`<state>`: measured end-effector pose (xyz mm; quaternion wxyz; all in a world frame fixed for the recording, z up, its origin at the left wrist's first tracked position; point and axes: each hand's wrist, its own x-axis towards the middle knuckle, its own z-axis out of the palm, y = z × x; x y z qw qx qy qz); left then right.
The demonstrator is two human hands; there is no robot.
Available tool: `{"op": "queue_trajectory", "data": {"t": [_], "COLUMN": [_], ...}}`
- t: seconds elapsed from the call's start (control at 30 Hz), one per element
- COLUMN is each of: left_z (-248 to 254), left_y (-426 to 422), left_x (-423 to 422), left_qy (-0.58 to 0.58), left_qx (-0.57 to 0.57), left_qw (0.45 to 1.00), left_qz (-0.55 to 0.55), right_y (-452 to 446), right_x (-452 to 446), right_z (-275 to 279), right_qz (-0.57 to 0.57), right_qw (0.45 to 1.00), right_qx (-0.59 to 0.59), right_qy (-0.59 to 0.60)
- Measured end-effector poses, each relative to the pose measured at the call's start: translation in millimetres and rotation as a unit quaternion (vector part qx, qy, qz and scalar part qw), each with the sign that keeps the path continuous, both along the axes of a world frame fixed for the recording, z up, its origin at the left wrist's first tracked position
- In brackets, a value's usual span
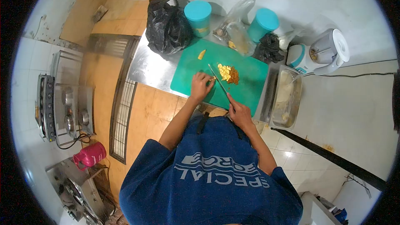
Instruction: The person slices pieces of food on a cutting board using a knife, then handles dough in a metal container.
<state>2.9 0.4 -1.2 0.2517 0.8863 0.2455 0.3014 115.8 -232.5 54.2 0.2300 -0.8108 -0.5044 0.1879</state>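
Note:
My right hand [240, 111] grips a knife [219, 79], its blade slanting across the green cutting board [250, 93]. My left hand [201, 86] rests on the board left of the blade, fingertips pinched on a small yellow piece of food [213, 78] close to the edge. Right of the blade lies a pile of pale yellow chopped pieces [224, 72], touching a heap of orange-brown chopped bits [235, 76]. A longer yellow piece [202, 54] sits alone near the board's far left.
Behind the board stand a black plastic bag [166, 27], two turquoise-lidded containers [198, 11] [266, 19], clear bags of food [239, 37] and a small black bag [270, 46]. To the right are a metal tray [298, 100] and a blender [321, 52].

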Motion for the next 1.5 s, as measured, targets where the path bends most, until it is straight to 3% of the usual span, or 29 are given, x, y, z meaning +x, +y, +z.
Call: {"op": "queue_trajectory", "data": {"t": [0.37,0.57,0.87,1.17,1.5], "left_z": [5,-6,-2,3,3], "left_y": [0,3,6,1,2], "left_x": [0,2,-1,-11,-7], "left_qy": [-0.008,-0.02,-0.006,0.008,-0.016], "left_qx": [-0.004,0.001,-0.018,0.009,0.01], "left_qw": [1.0,1.0,1.0,1.0,1.0], "left_qz": [0.0,0.0,-0.018,-0.02,-0.008], "right_y": [-9,-25,-35,-23,-2], "right_x": [-1,4,14,2,-1], "right_z": [-7,47,102,43,15], "right_qz": [0.015,0.023,0.034,0.0,-0.004], "right_qw": [1.0,0.992,0.985,0.999,1.0], "right_qx": [0.02,-0.122,-0.17,-0.039,-0.024], "right_qy": [-0.005,-0.028,-0.015,0.004,0.012]}}
